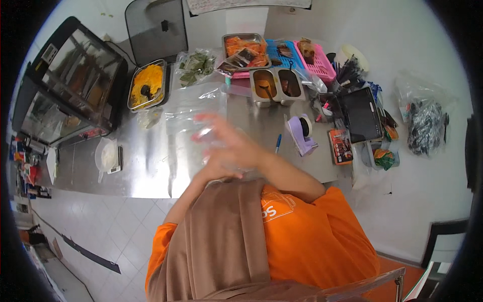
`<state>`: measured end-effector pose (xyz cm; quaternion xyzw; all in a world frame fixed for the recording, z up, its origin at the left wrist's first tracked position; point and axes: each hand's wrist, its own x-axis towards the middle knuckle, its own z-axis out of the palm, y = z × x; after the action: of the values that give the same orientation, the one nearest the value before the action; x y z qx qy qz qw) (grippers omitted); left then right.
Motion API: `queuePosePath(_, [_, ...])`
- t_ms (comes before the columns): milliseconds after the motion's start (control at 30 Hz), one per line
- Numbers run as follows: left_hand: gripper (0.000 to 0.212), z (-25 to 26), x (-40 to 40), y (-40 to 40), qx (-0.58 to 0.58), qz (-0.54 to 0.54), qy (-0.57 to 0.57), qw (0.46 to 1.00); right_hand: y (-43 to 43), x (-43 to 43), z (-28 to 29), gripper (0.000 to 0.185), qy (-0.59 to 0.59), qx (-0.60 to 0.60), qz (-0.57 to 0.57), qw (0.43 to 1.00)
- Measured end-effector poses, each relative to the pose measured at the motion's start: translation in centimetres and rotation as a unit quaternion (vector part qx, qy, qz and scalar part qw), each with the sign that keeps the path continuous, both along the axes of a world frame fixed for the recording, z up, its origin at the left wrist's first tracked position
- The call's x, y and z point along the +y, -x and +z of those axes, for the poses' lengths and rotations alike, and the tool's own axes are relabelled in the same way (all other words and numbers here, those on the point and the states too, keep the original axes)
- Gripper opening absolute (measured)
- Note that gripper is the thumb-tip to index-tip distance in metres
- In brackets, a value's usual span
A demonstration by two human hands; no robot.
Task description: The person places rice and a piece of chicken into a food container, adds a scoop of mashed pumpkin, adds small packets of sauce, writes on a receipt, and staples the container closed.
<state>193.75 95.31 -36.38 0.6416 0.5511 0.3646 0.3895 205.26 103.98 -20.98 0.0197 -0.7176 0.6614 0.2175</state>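
Observation:
Both my hands are close together over a stainless-steel table point(147, 162), just in front of my body, and both are blurred. My right hand point(232, 141) has its fingers spread towards the left. Clear, shiny plastic glints around its fingers; I cannot tell whether this is a glove or a bag. Below it, my left hand point(220, 163) is against or just under the right hand, its fingers mostly hidden. Beyond the hands lies a flat clear plastic sheet or bag point(194, 102). A blue pen point(279, 143) and a purple tape dispenser point(299, 136) lie to the right.
A steel tray of yellow food point(147, 81) stands left of a bag of green leaves point(198, 66). Sauce pans point(264, 88), a tray of orange packets point(245, 47) and a pink basket point(317, 62) are behind. A glass display warmer point(71, 83) and a small scale point(120, 160) stand left.

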Motion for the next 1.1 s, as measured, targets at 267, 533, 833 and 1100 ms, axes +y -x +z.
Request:
queuePosePath(267, [0.066,-4.1,3.6,-1.1,0.031,0.203,-0.043,0.978,-3.5,-3.0,-7.4,0.048,0.014,-0.047,0.107,0.993])
queuePosePath(533, [0.029,0.3,7.2,-1.3,-0.554,0.307,0.186,0.751,-8.1,7.6,-15.0,0.036,0.133,0.02,-0.362,0.922])
queuePosePath(833, [0.028,1.6,8.6,-2.7,0.375,0.161,-0.212,0.888,-14.4,5.1,-16.6,0.035,0.54,-0.031,0.141,0.829])
queuePosePath(1100, [0.024,-1.0,7.7,-3.7,-0.327,0.297,0.056,0.895,-16.9,22.5,-14.1,0.015,0.29,0.007,-0.439,0.85])
